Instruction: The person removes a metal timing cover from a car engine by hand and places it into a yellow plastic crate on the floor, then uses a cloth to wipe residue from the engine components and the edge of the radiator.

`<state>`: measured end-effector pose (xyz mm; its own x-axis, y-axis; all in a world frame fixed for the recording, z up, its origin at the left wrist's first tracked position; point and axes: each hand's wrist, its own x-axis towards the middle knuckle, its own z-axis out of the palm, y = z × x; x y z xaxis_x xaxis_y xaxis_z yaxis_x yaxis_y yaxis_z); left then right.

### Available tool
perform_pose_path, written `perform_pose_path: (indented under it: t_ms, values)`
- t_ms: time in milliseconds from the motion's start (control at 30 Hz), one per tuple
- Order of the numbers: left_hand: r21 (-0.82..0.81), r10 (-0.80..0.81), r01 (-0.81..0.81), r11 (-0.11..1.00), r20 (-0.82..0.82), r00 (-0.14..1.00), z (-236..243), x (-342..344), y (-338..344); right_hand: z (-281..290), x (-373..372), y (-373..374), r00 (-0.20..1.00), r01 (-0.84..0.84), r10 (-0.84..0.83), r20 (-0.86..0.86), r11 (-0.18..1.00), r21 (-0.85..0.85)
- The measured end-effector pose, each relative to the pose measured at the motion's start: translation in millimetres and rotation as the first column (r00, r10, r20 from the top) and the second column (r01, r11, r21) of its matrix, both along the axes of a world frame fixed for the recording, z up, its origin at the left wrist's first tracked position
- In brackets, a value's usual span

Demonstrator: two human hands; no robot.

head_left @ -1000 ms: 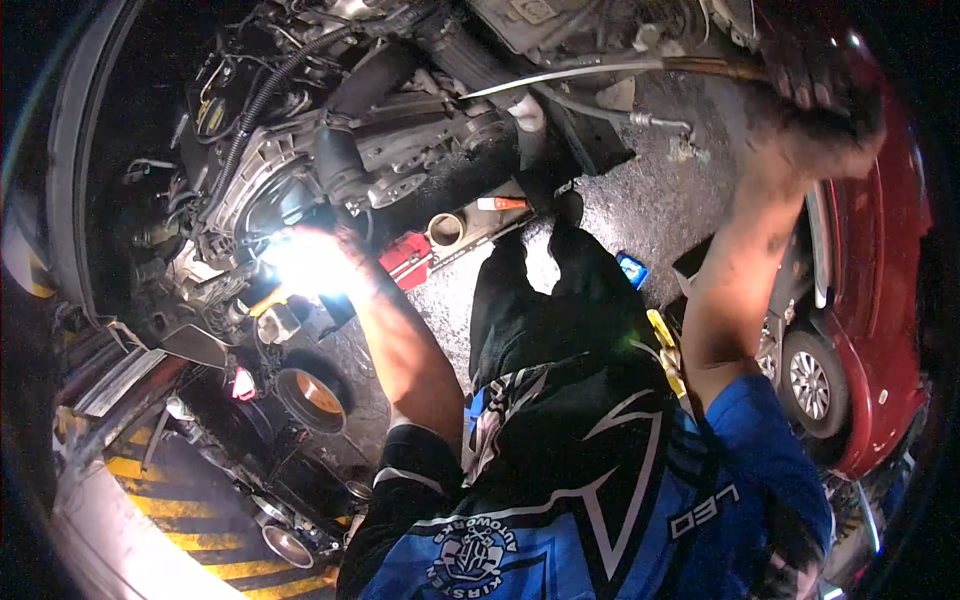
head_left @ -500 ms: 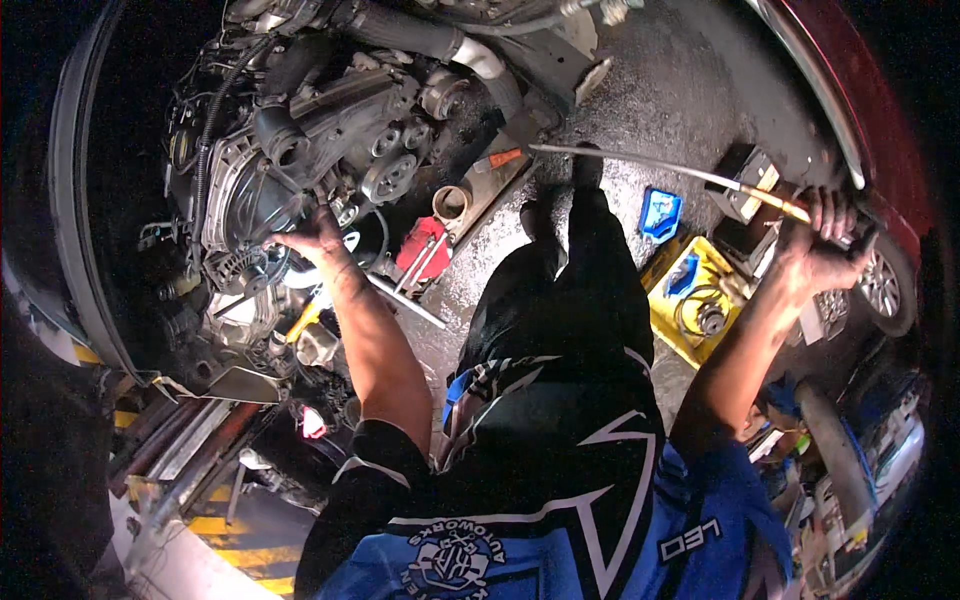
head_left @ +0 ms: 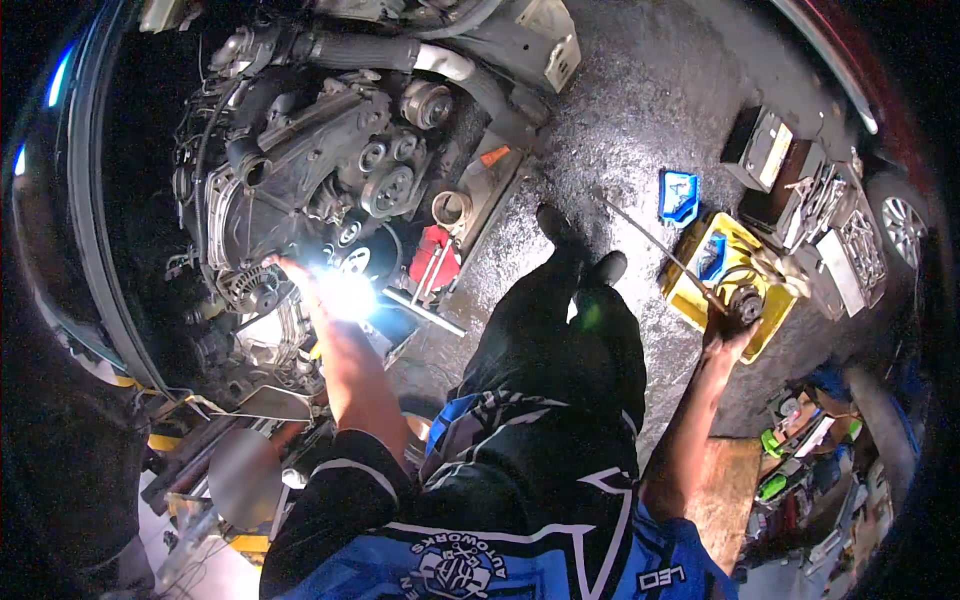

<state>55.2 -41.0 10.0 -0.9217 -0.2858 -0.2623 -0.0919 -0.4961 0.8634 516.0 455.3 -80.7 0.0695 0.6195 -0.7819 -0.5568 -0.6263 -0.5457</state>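
So, the right hand (head_left: pixel 729 334) is clamped on a long rod (head_left: pixel 650 238) over the near edge of the yellow tray (head_left: pixel 684 290), the rod poking out past its left corner, pulley (head_left: pixel 745 303) right beside the hand. Left hand (head_left: pixel 292 277) is at the engine (head_left: pixel 300 165), can't really tell if it's gripping anything.

"Right hand (head_left: pixel 728 335) in close at the yellow plastic tray (head_left: pixel 770 325), gripping a long, thin metal rod (head_left: pixel 655 241)!"

"And the left hand (head_left: pixel 298 280)?"

"Up against the greasy dark engine (head_left: pixel 320 150), beside a glaring white light (head_left: pixel 345 292). Small blue tray (head_left: pixel 682 216) near the yellow one!"
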Motion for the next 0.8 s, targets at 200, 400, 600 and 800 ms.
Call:
perform_pose_path:
  t_ms: [200, 400, 600, 800]
  values:
    - [-0.226, -0.071, 0.079, 0.971, 0.044, 0.997, 0, 3, -11, -43, 68, -42, 0.994, -0.08, 0.068, -0.09, 0.987, -0.137]
    - [-0.296, -0.019, 0.016, 0.955, -0.007, 1.0, 6, 2, -54, -97, 139, -81, 0.821, -0.523, 0.514, -0.249, 0.852, 0.036]
    - [-0.454, -0.049, 0.097, 0.886, 0.117, 0.992, 1, 7, -20, -153, 203, -95, 0.682, -0.732, 0.722, 0.117, 0.676, 0.09]
    - [-0.878, -0.032, -0.047, 0.476, -0.071, 0.997, -26, -25, -115, -122, 186, -89, 0.761, -0.647, 0.64, -0.107, 0.76, -0.059]
